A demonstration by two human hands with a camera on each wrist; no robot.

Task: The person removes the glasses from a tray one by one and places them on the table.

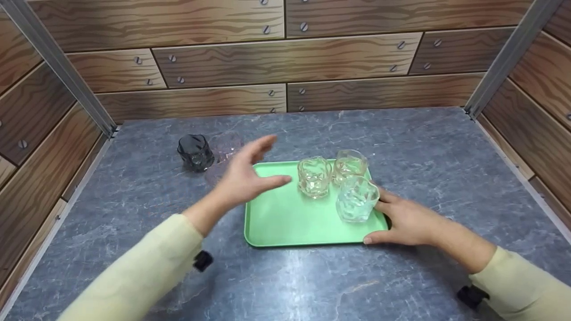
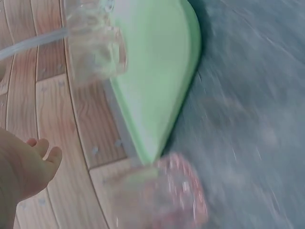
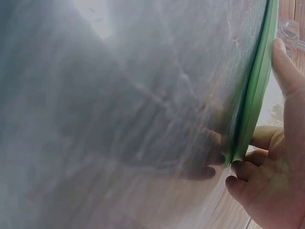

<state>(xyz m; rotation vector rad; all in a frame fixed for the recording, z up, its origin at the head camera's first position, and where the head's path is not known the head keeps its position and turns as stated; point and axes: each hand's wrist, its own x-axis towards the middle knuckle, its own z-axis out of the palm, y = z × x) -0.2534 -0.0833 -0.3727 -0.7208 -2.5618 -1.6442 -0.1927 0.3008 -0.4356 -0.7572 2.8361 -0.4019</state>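
A green tray [image 1: 290,223] lies on the table with three clear glasses on it: a wavy one [image 1: 314,178], one at the back [image 1: 350,165] and a bluish-looking one [image 1: 357,199] by the right edge. My right hand [image 1: 408,220] holds the tray's right end, the thumb at the near corner. In the right wrist view its fingers [image 3: 259,157] bend about the green rim. Above the tray's left side my left hand [image 1: 243,178] is spread and holds nothing. Partly hidden behind it are pale pink glasses [image 1: 225,145]; one pink glass [image 2: 183,191] shows blurred in the left wrist view.
A dark grey glass [image 1: 196,152] stands left of the pink ones. The tabletop [image 1: 285,285] is grey and marbled. Wood-patterned panels [image 1: 285,67] wall in the back and both sides, with metal posts [image 1: 504,62] at the rear corners.
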